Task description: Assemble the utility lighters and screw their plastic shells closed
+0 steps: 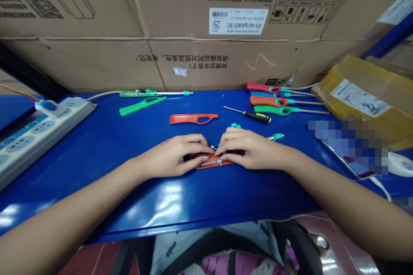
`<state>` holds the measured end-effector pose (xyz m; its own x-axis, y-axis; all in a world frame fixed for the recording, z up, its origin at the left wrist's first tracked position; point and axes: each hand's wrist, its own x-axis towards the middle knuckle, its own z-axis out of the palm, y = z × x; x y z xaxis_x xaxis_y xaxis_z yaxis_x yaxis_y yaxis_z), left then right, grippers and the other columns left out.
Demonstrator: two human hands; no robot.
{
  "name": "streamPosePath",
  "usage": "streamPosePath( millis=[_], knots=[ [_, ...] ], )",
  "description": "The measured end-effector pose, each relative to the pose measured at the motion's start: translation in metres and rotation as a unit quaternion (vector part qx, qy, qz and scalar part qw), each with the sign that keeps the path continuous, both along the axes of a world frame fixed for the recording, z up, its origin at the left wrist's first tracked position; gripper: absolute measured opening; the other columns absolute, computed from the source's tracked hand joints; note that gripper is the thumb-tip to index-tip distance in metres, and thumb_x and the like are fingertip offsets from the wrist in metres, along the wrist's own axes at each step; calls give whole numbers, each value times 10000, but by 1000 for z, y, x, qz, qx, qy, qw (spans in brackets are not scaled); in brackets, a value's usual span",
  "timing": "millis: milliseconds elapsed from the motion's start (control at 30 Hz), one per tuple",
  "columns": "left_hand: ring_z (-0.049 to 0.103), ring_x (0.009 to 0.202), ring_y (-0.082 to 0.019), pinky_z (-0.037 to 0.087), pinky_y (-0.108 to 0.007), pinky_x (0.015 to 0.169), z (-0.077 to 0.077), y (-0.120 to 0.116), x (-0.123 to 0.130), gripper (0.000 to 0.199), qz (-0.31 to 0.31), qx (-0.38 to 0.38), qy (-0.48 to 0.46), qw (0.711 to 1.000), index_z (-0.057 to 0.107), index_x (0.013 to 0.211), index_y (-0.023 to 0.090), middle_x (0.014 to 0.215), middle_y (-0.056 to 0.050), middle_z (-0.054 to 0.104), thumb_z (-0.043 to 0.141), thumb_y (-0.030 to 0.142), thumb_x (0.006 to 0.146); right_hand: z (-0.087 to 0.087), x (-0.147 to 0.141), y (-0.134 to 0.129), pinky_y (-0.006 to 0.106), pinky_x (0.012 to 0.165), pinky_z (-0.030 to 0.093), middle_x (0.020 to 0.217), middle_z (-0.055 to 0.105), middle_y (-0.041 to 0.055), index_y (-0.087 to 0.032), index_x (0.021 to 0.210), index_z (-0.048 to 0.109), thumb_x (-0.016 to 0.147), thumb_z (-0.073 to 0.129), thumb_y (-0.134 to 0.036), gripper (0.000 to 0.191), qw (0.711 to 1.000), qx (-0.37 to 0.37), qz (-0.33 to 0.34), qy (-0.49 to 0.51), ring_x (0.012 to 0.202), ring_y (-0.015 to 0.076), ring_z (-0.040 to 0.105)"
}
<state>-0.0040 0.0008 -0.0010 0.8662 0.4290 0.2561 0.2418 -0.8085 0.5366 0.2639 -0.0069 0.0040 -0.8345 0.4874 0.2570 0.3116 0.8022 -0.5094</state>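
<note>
An orange casing half [213,164] lies hollow side up near the table's front, with small metal and white parts inside. My left hand [180,154] grips its left end between thumb and fingers. My right hand [248,148] is closed over its right end, fingertips at the inner parts; whether it pinches a small part is hidden. A metal tube with a teal tip [275,137] sticks out behind my right hand. Beyond my hands are a second orange casing half [193,118], a teal piece [235,125] and a black and yellow screwdriver [258,116].
Several assembled lighters [269,101] lie at the back right, by a yellow package [358,99] and a phone [348,150]. Green casing parts [142,105] are at the back left. A power strip [41,131] stands left; a large cardboard box [187,60] walls the back.
</note>
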Motion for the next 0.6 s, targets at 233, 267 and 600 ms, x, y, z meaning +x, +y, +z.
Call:
streamPosePath(
  millis=[233, 267, 600],
  knots=[
    [686, 1004, -187, 559, -295, 896, -1, 1, -1, 284, -3, 23, 9, 1000, 707, 1243, 179, 1136, -99, 699, 529, 184, 1022, 7, 7, 3, 326, 875, 477, 955, 679, 75, -141, 1056, 744, 974, 632, -178, 143, 998, 24, -46, 25, 932, 184, 591],
    [689, 998, -187, 562, -292, 889, -1, 1, -1, 284, 0, 28, 12, 1000, 710, 1234, 177, 1133, -98, 701, 522, 180, 1022, 8, 8, 3, 327, 878, 479, 957, 678, 73, -145, 1054, 743, 974, 641, -199, 141, 998, 28, -49, 28, 928, 182, 595],
    [685, 1064, -234, 569, -354, 938, 2, -2, 1, 344, -14, 87, -11, 996, 700, 1277, 200, 1179, -114, 710, 678, 316, 954, 10, 10, 6, 362, 943, 485, 1057, 673, 86, -175, 1139, 701, 990, 610, -266, 197, 996, 33, -82, -8, 1016, 208, 615]
  ],
)
